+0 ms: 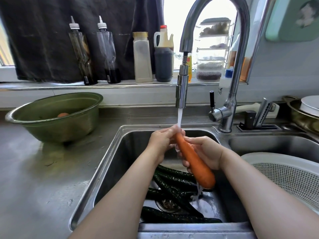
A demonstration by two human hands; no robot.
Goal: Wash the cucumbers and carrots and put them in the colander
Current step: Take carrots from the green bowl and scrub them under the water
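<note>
Water [179,118] is run from the tap [181,94] onto the thin end of a carrot [193,163], which is held slanted over the sink [107,163], thick end towards five o'clock. The tip is pinched by the curled fingers of the left hand [162,142]; the middle is wrapped by the fingers of the right hand [205,152]. The rinsing, judged to be the step in hand, would be done well if the carrot were turned under the stream and rubbed along its length, so that the parts covered by the palms are reached too, and if the hold were kept firm, since wet skin is likely to slip. Cucumbers [172,180] are lying on the sink bottom, at six o'clock of the carrot. The white colander [284,176] is set at three o'clock of the sink; nothing is seen in the part in view. A second carrot [63,115] is seen in the green basin [51,128] at ten o'clock. Of writing, only the letters "ne" can be made out on a white bottle [221,87] behind the tap; the labels on the squeeze bottles [81,49] cannot be read
</note>
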